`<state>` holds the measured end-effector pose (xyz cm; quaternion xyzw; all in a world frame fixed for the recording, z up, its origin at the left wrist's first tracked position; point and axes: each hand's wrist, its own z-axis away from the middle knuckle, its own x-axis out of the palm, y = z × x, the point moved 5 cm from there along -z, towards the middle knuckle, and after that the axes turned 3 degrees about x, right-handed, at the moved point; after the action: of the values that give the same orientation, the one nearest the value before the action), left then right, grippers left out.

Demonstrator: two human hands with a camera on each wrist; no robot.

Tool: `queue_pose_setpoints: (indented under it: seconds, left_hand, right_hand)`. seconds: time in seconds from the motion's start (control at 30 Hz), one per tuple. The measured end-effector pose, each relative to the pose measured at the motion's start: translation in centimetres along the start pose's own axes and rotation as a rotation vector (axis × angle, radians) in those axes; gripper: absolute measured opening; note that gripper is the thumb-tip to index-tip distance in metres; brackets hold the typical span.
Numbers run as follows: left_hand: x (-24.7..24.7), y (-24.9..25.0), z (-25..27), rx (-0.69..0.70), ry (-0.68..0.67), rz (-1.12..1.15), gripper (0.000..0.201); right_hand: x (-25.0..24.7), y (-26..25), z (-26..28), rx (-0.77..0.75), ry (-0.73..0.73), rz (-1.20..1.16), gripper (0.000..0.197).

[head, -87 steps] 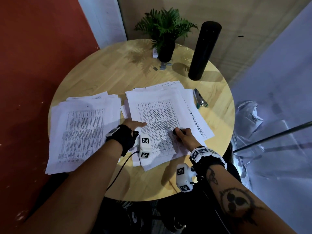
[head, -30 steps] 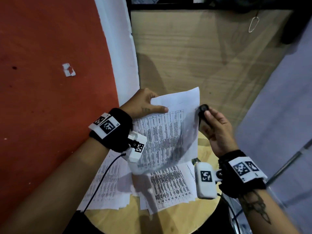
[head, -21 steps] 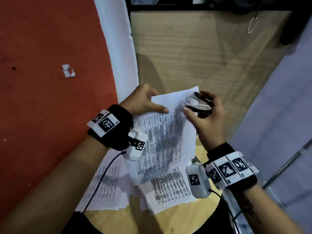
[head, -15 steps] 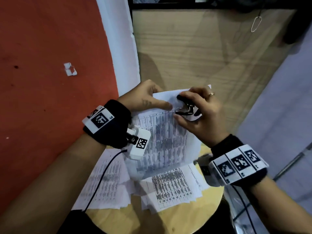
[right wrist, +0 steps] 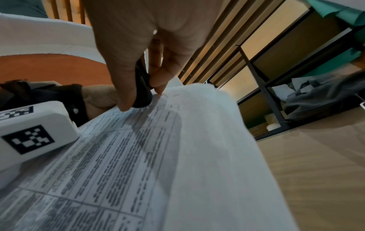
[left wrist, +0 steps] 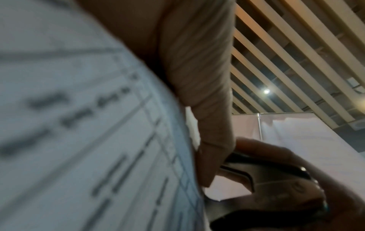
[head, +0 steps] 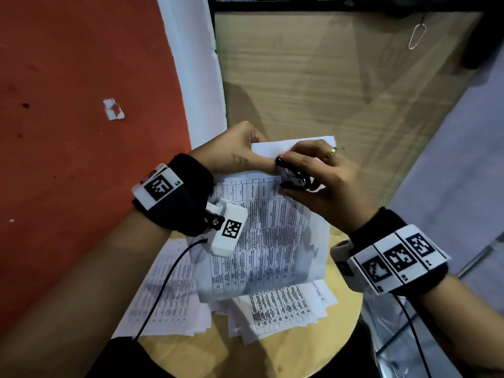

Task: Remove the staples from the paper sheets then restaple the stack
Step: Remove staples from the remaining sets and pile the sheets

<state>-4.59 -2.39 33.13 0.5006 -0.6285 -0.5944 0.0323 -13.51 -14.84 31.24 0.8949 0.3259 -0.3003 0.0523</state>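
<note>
I hold a stapled stack of printed sheets (head: 267, 236) upright above the round wooden table (head: 272, 353). My left hand (head: 261, 156) pinches its top edge, thumb on the printed face. My right hand (head: 286, 173) grips a black staple remover (head: 293, 177) and presses it against the top of the stack, right beside the left thumb. In the right wrist view the staple remover (right wrist: 142, 92) sits between thumb and fingers on the sheets (right wrist: 158, 156). The left wrist view is blurred and shows the sheets (left wrist: 79, 140) and the staple remover (left wrist: 266, 179). Its jaws are hidden.
Two loose piles of printed sheets lie on the table below my hands, one left (head: 163, 296) and one right (head: 281, 309). A red wall (head: 81, 132) is close on the left and a wooden panel (head: 327, 77) stands behind. The table rim (head: 351, 323) is near my right wrist.
The stack went from lying on the table to being held up. My right hand brought the staple remover from the stack's right edge to its top, next to my left thumb.
</note>
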Motion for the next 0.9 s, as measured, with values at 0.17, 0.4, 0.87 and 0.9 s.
queue_pose_setpoints:
  seconds: [0.17, 0.4, 0.87, 0.9]
  left_hand:
    - [-0.1, 0.1, 0.1, 0.009, -0.001, -0.008, 0.054]
    - [-0.2, 0.1, 0.4, 0.015, 0.019, 0.0, 0.048]
    - [-0.5, -0.2, 0.5, -0.003, 0.03, -0.04, 0.037]
    - [-0.5, -0.3, 0.5, -0.004, 0.024, -0.028, 0.038]
  right_hand:
    - [0.1, -0.2, -0.2, -0.027, -0.002, 0.042, 0.037]
    - [0.1, -0.7, -0.5, -0.073, 0.015, 0.124, 0.03]
    - [0.5, -0.9, -1.1, -0.148, -0.028, 0.228, 0.026]
    - [0.5, -0.9, -1.1, -0.148, -0.025, 0.228, 0.025]
